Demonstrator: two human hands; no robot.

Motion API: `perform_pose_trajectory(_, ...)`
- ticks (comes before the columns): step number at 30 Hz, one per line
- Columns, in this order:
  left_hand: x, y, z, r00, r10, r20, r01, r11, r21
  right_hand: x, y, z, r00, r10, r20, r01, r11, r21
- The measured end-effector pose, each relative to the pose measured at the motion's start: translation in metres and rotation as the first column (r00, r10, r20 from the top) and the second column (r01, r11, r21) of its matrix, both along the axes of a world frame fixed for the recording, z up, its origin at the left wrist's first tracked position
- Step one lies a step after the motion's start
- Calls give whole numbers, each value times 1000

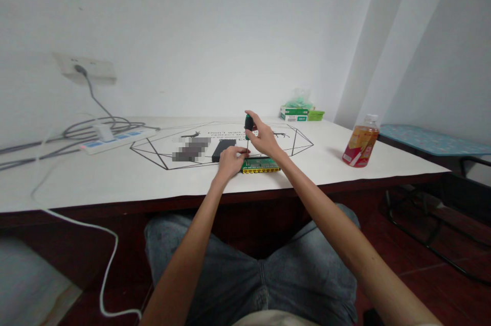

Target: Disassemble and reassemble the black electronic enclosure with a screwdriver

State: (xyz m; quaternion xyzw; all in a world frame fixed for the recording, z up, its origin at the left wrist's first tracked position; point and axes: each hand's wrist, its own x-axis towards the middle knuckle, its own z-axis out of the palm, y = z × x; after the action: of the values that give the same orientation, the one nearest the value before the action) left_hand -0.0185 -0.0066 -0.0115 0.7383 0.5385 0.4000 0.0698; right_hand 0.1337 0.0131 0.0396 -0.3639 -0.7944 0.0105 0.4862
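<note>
A green circuit board (261, 165) with a yellow front row lies on the white table (115, 178). My right hand (263, 138) is wrapped round the dark green handle of a screwdriver (249, 124), which stands upright with its tip down at the board. My left hand (230, 160) is closed at the board's left end, fingertips pinched near the screwdriver's shaft; what they hold is too small to make out. A black flat box (223, 149) lies just behind my left hand.
A white power strip (115, 140) with grey cables lies at the back left, and a white cable hangs over the front edge. A bottle of orange drink (360, 142) stands at the right. Green and white boxes (301, 113) sit by the wall. A patterned board (429, 139) stands further right.
</note>
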Motion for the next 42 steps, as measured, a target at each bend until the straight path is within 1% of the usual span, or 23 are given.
perform_pose_trajectory(3,0,-1,0,1000,-19,-9,19,1000,0,0,-1,2,1000,-10,0,10,1000,-1)
perform_pose_trajectory(6,0,-2,0,999,-26,-20,26,1000,-6,-1,-4,5,996,-82,31,82,997,14)
perform_pose_trajectory(9,0,-3,0,1000,-14,-10,14,1000,1,-1,-5,9,986,-154,58,150,987,59)
perform_pose_trajectory(12,-1,-2,-2,1000,-4,-5,4,999,42,0,-5,13,987,-147,67,140,985,97)
perform_pose_trajectory(15,-2,-2,-3,1000,6,-7,-5,998,70,1,-4,17,990,-121,78,114,989,96)
perform_pose_trajectory(19,-2,-2,-3,1000,15,-28,-13,998,67,2,-6,15,979,-185,88,176,979,103)
perform_pose_trajectory(21,-2,-2,-3,999,26,-32,-24,998,58,2,-6,12,975,-197,104,188,978,91)
perform_pose_trajectory(24,-1,-2,-2,999,32,-18,-31,999,43,2,-5,9,984,-132,123,124,990,70)
perform_pose_trajectory(26,-2,-2,-1,1000,7,-7,-6,999,34,2,-5,10,985,-114,129,107,993,58)
perform_pose_trajectory(29,-2,-2,0,999,-33,3,32,999,27,0,-9,14,971,-186,153,181,983,42)
perform_pose_trajectory(31,-2,-3,1,999,-31,5,31,999,22,-2,-11,17,959,-222,174,218,975,39)
perform_pose_trajectory(33,-2,-3,1,1000,-21,6,21,1000,16,-3,-12,20,962,-198,190,193,980,45)
perform_pose_trajectory(36,-2,-3,0,1000,-12,5,12,1000,12,-1,-9,21,977,-96,193,90,995,41)
perform_pose_trajectory(38,-2,-3,0,1000,-13,0,13,1000,10,1,-7,20,982,-52,184,48,999,27)
perform_pose_trajectory(42,-1,-4,0,999,-28,-17,28,1000,7,5,-5,19,982,-70,176,68,997,21)
